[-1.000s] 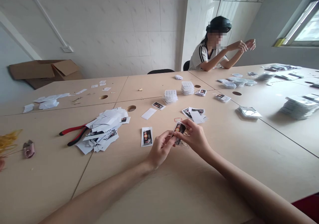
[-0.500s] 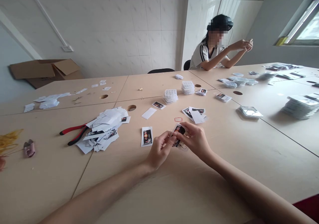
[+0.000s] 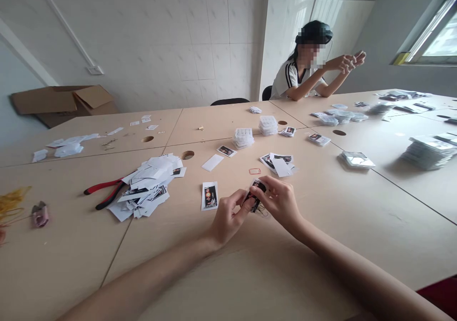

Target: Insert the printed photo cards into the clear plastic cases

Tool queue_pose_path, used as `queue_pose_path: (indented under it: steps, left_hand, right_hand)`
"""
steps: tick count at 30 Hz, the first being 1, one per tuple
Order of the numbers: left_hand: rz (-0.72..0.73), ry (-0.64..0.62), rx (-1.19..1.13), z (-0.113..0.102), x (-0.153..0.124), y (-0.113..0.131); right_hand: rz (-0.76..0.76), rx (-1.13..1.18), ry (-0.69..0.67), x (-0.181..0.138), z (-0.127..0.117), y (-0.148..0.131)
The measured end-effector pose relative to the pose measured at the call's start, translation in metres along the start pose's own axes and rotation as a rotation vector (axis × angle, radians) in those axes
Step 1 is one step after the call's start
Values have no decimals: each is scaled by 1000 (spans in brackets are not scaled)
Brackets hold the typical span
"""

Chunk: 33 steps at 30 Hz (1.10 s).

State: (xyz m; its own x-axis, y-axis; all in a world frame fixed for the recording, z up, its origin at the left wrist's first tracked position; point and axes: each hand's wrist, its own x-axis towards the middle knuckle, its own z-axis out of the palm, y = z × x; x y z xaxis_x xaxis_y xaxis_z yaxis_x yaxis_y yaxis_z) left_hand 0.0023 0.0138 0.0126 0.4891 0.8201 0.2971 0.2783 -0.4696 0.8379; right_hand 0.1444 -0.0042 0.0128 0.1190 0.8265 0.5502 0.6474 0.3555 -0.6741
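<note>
Between my two hands is a small black printed card [image 3: 254, 195] in what looks like a clear packet. My left hand [image 3: 230, 216] pinches its left edge, thumb on top. My right hand [image 3: 282, 199] is closed on the upper right part, its thumb pressed over the print. Thin curved wires, like small hooks, show just below the card; the fingers partly cover them. Another black printed label [image 3: 209, 196] on white backing lies left of my hands. Beyond my fingers lie a small red-outlined piece [image 3: 254, 171] and overlapping printed labels with white slips [image 3: 282, 166].
A heap of paper slips [image 3: 150, 183] covers part of red-and-black-handled pliers [image 3: 103, 188]. Pink clippers [image 3: 40, 214] lie at far left. Stacks of clear cases [image 3: 243, 138] and flat packets [image 3: 428, 152] stand farther off. A co-worker [image 3: 303, 73] sits across the table [image 3: 321, 254].
Both thumbs have shifted slightly over the card, which sits a little lower and more covered. The co-worker's hands have moved slightly apart.
</note>
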Motion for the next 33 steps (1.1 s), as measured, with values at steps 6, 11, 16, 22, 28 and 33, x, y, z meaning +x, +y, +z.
queue_pose_path:
  steps: [6,11,16,22,28,33]
  left_hand:
    - [-2,-9,17,1,-1,0]
    - [6,-17,23,2,-1,2]
    - [3,-26,52,1,-1,2]
    - [-45,-34,-13,1,-2,4]
    - [-82,-62,-156,2,-2,6]
    - [-94,-78,-218,2,-2,5]
  right_hand:
    - [46,34,-15,0,0,-1]
    - [72,69,-38,-1,-1,-1]
    - [66,133,-61,-1,-2,-2]
    - [41,168,-100,2,-4,-1]
    - [-34,165,-103,4,-7,-2]
    - [-99,99,-82,5,-8,1]
